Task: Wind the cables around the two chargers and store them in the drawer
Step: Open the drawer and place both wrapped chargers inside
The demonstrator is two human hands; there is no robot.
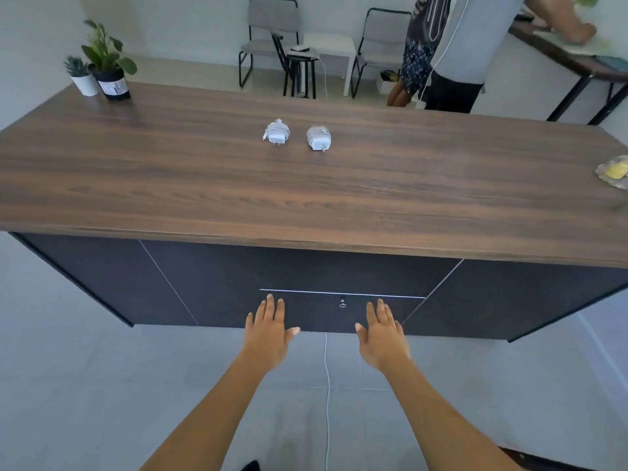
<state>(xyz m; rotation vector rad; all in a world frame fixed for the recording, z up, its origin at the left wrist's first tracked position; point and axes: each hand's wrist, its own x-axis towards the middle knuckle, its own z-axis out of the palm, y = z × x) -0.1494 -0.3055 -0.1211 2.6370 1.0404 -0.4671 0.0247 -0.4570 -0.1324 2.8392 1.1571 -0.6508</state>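
Two white chargers lie side by side on the wooden desk top [170, 185], each with its cable wound around it: the left charger [277, 131] and the right charger [318, 138]. Below the desk's front edge is a dark drawer front [326, 314] with a small key [342, 303] in its lock; the drawer looks closed. My left hand [268, 329] and my right hand [382, 333] are stretched out flat with straight fingers at the drawer front, one on each side of the key, holding nothing.
Two potted plants [102, 66] stand at the desk's far left corner. A yellowish object [615, 171] sits at its right edge. Beyond the desk are chairs [272, 39], a small white table and two people [452, 52]. A white cable [327, 385] hangs below me.
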